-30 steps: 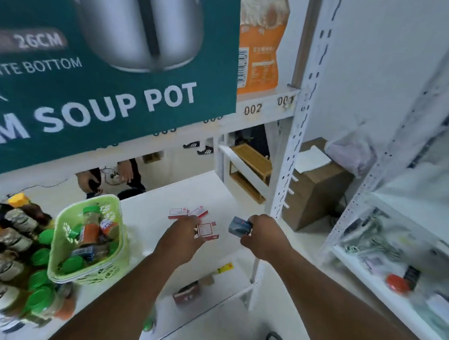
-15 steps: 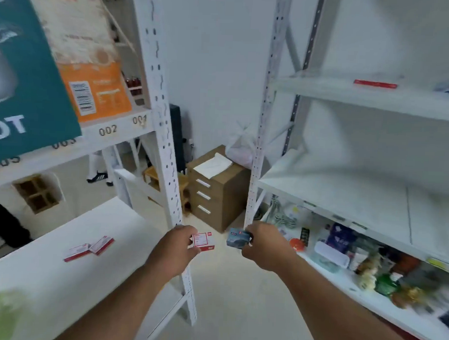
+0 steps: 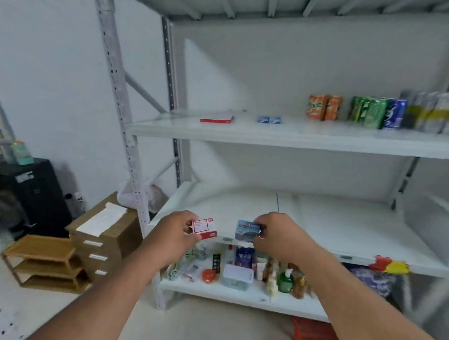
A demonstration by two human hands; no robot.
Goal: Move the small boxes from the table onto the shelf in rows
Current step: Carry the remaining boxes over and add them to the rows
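The red-and-white box [image 3: 204,229] and the blue box [image 3: 247,230] are both in the air, just in front of the middle shelf's [image 3: 369,225] front edge, while a red row [image 3: 216,118] and a blue pair [image 3: 269,119] already lie on the upper shelf [image 3: 295,138]. To place these well, I judge each should go up beside its own colour, edges squared to the row (a crooked one spoils the line). The left hand [image 3: 176,238] pinches the red-and-white box between thumb and curled fingers, and the right hand [image 3: 277,236] pinches the blue box likewise.
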